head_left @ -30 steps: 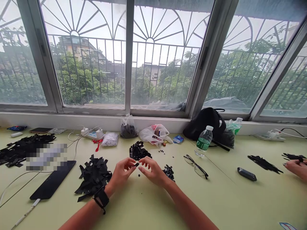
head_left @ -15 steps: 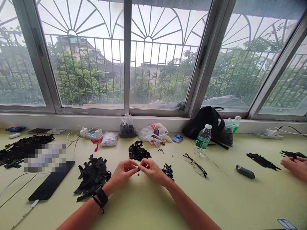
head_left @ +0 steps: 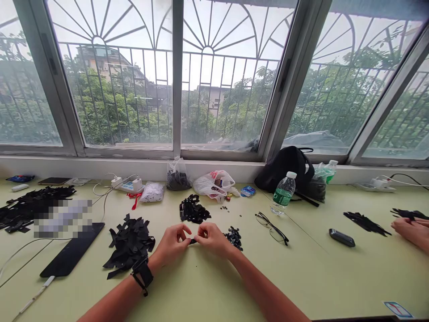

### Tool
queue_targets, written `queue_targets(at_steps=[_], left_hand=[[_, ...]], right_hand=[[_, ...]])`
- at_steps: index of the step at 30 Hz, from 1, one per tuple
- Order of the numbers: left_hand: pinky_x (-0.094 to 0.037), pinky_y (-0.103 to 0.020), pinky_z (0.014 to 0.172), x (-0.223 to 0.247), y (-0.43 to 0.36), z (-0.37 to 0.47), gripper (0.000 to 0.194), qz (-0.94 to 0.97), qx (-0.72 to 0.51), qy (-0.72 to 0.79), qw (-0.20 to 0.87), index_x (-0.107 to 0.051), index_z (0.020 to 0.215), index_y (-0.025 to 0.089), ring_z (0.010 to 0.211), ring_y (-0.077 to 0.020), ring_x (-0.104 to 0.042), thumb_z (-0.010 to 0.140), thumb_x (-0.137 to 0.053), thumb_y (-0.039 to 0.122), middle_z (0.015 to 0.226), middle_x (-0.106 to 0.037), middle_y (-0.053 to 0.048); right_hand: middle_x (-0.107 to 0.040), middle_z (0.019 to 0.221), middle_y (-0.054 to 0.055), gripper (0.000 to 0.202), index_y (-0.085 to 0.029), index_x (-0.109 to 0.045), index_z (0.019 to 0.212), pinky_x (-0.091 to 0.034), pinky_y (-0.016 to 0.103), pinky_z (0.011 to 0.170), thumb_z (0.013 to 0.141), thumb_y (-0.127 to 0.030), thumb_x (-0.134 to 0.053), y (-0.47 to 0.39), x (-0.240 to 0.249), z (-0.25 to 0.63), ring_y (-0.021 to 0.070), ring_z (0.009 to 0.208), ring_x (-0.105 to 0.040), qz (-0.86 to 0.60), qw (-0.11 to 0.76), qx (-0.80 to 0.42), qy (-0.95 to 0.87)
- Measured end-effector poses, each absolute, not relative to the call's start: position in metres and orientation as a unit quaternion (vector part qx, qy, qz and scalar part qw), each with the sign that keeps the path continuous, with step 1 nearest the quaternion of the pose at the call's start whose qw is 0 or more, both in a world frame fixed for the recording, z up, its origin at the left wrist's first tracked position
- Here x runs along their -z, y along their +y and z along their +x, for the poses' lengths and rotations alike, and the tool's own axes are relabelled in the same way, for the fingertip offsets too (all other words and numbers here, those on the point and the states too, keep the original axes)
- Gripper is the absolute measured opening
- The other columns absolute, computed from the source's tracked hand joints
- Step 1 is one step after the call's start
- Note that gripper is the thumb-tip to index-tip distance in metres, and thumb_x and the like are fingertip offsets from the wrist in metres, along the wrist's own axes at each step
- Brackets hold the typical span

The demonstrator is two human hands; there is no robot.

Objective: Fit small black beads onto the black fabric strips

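Between my two hands, low over the table, is a small black fabric strip, mostly hidden by the fingers. My left hand pinches its left end, and my right hand pinches its right end. Just beyond the hands lies a pile of black strips dotted with small shiny rings. Close by the right hand is a heap of small round black pieces, perhaps buttons or snaps. A larger pile of plain black fabric strips lies left of my left hand, near the wrist with the black watch.
Eyeglasses and a water bottle stand to the right. A black case lies farther right, near another person's hands. Plastic bags line the window side. A cabled black tablet-like slab lies left.
My fingertips have drawn slightly apart, and the black strip now shows between them. The small round piece that lay just below them is no longer visible.
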State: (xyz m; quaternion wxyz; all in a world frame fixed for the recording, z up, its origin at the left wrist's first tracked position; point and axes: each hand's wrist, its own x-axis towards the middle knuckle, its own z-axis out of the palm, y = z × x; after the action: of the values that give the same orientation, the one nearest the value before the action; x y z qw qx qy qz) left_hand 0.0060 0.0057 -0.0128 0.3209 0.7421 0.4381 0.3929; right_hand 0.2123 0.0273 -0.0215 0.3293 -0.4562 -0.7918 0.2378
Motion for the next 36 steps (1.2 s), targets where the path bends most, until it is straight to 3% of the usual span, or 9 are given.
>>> queue_targets(at_steps=[17,28,32,36], left_hand=[[-0.035,-0.023,0.058,0.016,0.006,0.008,0.013,0.771,-0.363,0.445,0.277,-0.069,0.091,0.019,0.060,-0.0144,-0.050,0.084,-0.060,0.026,0.062,-0.058,0.003],[-0.042,-0.026,0.065,0.005,-0.002,0.008,0.015,0.788,-0.369,0.417,0.263,-0.073,0.092,0.020,0.071,-0.0169,-0.054,0.084,-0.060,0.024,0.082,-0.060,-0.002],[-0.041,-0.026,0.066,0.001,-0.004,0.008,0.015,0.780,-0.377,0.407,0.288,-0.073,0.086,0.019,0.072,-0.0167,-0.054,0.085,-0.062,0.029,0.083,-0.062,-0.003],[-0.037,-0.025,0.058,0.001,-0.003,0.008,0.026,0.767,-0.371,0.403,0.335,-0.073,0.084,0.018,0.062,-0.0141,-0.049,0.090,-0.059,0.040,0.077,-0.065,-0.002]], right_hand=[[-0.060,0.067,-0.002,0.016,-0.017,-0.055,0.063,-0.034,0.022,0.059,0.077,-0.020,-0.064,0.028,0.024,0.213,0.0118,0.063,-0.052,-0.462,0.304,-0.188,-0.812],[-0.061,0.070,-0.002,0.008,-0.018,-0.065,0.078,-0.036,0.021,0.059,0.085,-0.023,-0.064,0.024,0.018,0.211,0.0116,0.065,-0.051,-0.419,0.333,-0.211,-0.818],[-0.061,0.071,-0.002,0.014,-0.017,-0.066,0.080,-0.036,0.021,0.058,0.088,-0.028,-0.064,0.023,0.014,0.210,0.0112,0.064,-0.048,-0.405,0.344,-0.231,-0.815],[-0.060,0.070,-0.002,0.016,-0.017,-0.066,0.081,-0.036,0.022,0.058,0.088,-0.031,-0.063,0.022,0.010,0.209,0.0118,0.064,-0.048,-0.408,0.353,-0.245,-0.805]])
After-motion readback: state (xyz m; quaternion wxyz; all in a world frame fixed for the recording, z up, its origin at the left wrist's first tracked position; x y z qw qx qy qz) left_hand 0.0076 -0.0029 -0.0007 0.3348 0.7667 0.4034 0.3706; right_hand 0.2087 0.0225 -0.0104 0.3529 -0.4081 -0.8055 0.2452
